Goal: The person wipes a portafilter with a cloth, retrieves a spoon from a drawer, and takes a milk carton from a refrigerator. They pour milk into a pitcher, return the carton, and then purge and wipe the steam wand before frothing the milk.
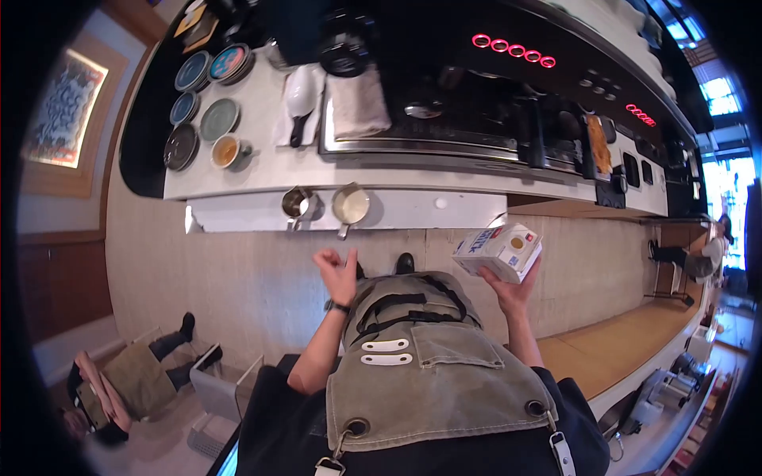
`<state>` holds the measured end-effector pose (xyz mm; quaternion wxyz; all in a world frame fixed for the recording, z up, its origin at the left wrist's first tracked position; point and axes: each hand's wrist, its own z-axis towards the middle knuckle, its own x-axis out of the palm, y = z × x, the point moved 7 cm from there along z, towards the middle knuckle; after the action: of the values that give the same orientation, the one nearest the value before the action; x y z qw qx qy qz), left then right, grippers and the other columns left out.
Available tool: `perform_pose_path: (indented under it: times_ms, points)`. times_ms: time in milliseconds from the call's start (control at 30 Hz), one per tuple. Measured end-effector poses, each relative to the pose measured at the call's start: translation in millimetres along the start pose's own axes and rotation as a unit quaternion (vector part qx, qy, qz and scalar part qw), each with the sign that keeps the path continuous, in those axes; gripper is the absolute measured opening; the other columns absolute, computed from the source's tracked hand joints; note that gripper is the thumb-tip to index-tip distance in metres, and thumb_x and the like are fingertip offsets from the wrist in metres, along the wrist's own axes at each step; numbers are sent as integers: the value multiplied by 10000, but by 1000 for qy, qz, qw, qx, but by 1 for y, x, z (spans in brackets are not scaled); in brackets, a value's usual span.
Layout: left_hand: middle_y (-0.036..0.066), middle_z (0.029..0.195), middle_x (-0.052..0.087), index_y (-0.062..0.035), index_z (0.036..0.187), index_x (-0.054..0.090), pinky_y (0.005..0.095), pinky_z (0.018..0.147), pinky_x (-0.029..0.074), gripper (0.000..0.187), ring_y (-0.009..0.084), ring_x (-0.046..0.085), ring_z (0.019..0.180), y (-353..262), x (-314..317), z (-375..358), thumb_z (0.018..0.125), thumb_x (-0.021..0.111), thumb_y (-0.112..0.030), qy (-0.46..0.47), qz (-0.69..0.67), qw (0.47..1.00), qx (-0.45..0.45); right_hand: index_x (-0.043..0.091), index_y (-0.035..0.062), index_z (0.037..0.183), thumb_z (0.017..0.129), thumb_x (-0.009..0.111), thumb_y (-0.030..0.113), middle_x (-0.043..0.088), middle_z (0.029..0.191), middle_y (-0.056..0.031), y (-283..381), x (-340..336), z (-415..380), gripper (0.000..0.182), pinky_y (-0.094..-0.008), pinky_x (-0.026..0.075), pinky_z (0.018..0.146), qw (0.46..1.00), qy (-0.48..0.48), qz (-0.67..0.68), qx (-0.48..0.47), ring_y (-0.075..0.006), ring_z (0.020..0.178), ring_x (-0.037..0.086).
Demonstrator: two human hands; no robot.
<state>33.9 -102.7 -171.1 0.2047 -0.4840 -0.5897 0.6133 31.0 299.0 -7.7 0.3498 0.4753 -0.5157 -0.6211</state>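
Olive apron (444, 393) was seen nearest the camera. Milk carton (500, 250) was held before the desk (262, 170) by the right hand (513, 292), fingers clasped around its lower side; left hand (338, 278) was empty, fingers loosely curled. Carton was judged light-walled, crushable, best gripped around its sides.

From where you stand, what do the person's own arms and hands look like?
The left hand and right hand are ungloved. A dark band circles the left wrist; none shows on the right. Dark sleeves end near the elbows.
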Motion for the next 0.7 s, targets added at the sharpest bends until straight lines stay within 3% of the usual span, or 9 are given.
perform_pose_path:
  times_ms: [67,167,233,300,400,533,633,700]
  points:
    - [124,1095,646,-40,1007,599,366,854,508,301,229,576,945,-7,1,-18,924,795,-253,146,98,979,-102,339,25,1414,678,985,123,518,1323,-129,-2,-15,-4,985,-398,513,1034,999,-7,-43,-19,-239,1212,565]
    - [123,936,667,-26,1048,640,399,826,525,285,247,643,929,-72,77,-19,915,787,-230,323,154,933,45,350,18,1408,677,986,118,519,1321,-136,-25,-36,-10,974,-390,519,1027,1000,-25,-6,5,-235,1216,568]
    - [194,1112,659,-8,1151,636,454,895,522,300,323,636,1043,-112,136,-23,925,737,-177,257,139,891,347,356,10,1403,683,982,117,520,1322,-141,-25,-40,-13,960,-385,522,1021,999,-36,13,3,-233,1219,570]
    - [202,1313,610,-22,1281,606,481,1008,494,395,366,577,1212,-134,187,-25,897,681,-73,292,169,862,377,358,3,1400,690,978,114,519,1325,-146,-28,-44,-16,949,-379,525,1017,999,-34,35,7,-233,1221,574]
    - [187,1438,544,-41,1383,562,444,1105,453,508,370,506,1320,-114,245,-24,880,635,-34,262,338,789,442,362,-5,1397,699,974,119,521,1327,-150,-34,-52,-19,937,-376,523,1021,998,-15,58,17,-237,1220,580]
    - [166,1457,546,-43,1404,573,445,1093,480,536,354,504,1343,-101,265,-11,870,576,1,345,360,768,401,394,-6,1385,682,987,172,543,1305,-146,-47,-62,-21,936,-387,504,1039,999,6,25,33,-241,1217,587]
    - [161,1301,633,-31,1415,571,433,1042,519,470,330,601,1229,-128,248,-14,945,587,-24,330,294,796,414,424,3,1376,657,999,226,567,1285,-140,-65,-55,-21,948,-398,485,1054,999,26,-7,39,-242,1215,589]
    - [138,1245,653,-19,1429,555,398,994,551,432,271,648,1161,-179,213,-30,998,576,-56,355,97,895,252,442,10,1384,636,1004,262,593,1286,-146,-56,-45,-16,969,-406,462,1081,997,49,-45,27,-249,1223,593]
